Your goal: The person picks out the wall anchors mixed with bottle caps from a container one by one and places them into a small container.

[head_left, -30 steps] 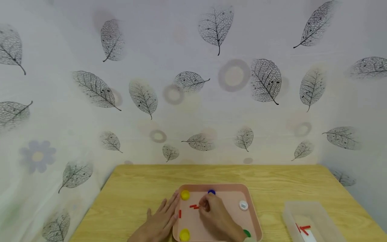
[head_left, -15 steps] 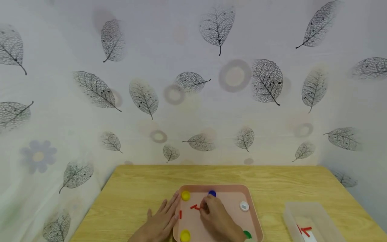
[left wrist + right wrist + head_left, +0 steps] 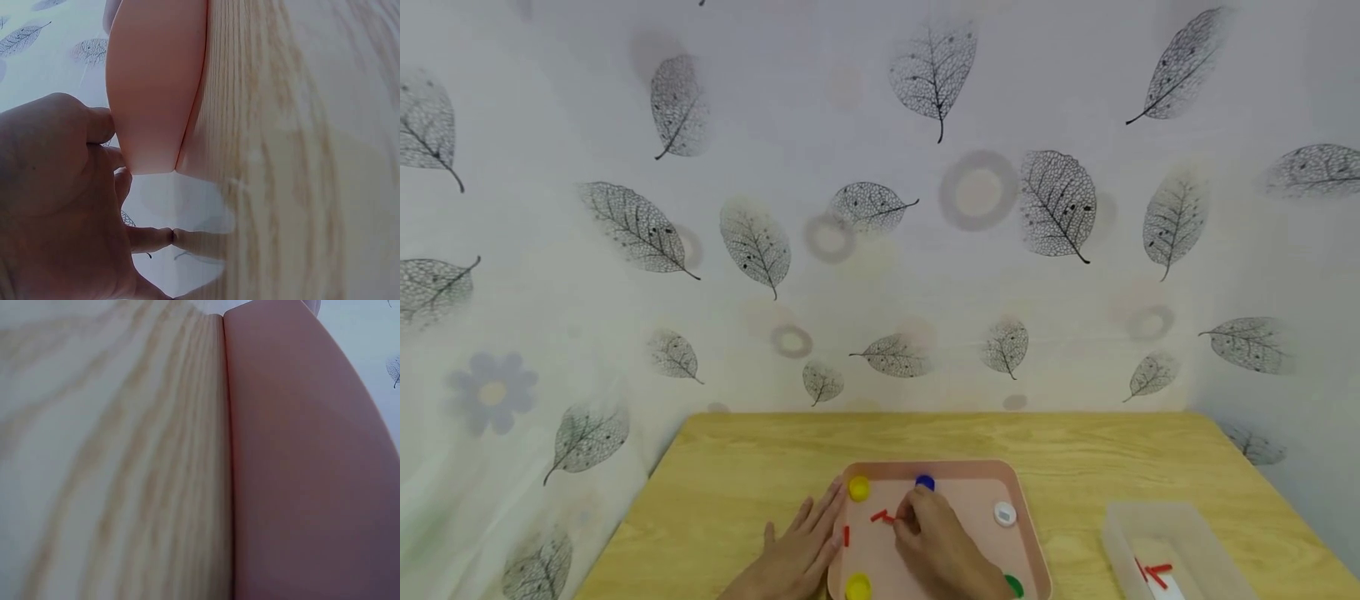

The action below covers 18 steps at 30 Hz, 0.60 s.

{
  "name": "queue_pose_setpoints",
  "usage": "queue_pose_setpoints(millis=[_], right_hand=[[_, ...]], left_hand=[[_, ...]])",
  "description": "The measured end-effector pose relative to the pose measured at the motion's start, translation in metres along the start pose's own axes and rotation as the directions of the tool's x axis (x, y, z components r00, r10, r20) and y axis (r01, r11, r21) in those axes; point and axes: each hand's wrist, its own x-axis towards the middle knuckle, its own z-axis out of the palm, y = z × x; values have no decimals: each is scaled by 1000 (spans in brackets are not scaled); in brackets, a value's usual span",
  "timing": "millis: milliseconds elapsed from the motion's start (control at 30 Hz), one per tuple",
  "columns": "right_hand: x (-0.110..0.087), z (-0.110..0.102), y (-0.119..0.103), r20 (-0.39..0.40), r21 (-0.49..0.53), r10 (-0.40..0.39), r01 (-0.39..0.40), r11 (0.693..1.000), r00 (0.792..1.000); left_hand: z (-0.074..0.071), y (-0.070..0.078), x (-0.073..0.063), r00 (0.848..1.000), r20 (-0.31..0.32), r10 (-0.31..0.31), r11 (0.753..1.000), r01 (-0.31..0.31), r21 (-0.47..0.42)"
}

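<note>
A pink tray [image 3: 955,533] lies on the wooden table. My left hand [image 3: 797,546] is spread with straight fingers along the tray's left rim; in the left wrist view, fingers of this hand [image 3: 69,194] touch the outer wall of the tray [image 3: 156,94]. Over the tray's middle, my right hand [image 3: 936,533] pinches the right end of a small red stick [image 3: 889,520]. Another red stick [image 3: 878,516] lies at its left end, angled to it. A third red stick [image 3: 846,536] stands near the left wall. The right wrist view has only tray wall [image 3: 300,456] and table, no fingers.
Inside the tray are two yellow discs [image 3: 859,488] at the left corners, a blue disc [image 3: 925,482] at the back, a white disc [image 3: 1004,513] at right and a partly covered green disc [image 3: 1015,585]. A translucent bin [image 3: 1210,542] with red sticks [image 3: 1157,571] stands to the right.
The two red sticks by my right fingertips have turned from nearly level to an angled pair that meets at a peak. My left hand stays on the tray rim.
</note>
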Motion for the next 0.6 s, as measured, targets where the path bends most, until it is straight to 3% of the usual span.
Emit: queue_pose_setpoints(millis=[100,400,600], right_hand=[[-4,-2,1,-22,7,-6,7,1000,1000],[-12,-13,-3,-103,-12,-130,129,992,986],[-21,-21,-6,-79,9,-72,73,997,994]], left_hand=[[1,1,0,1000,3,0,1000,0,-6],[0,3,0,1000,9,-15,1000,15,-10],[2,2,1,999,13,-36,999,36,-13]])
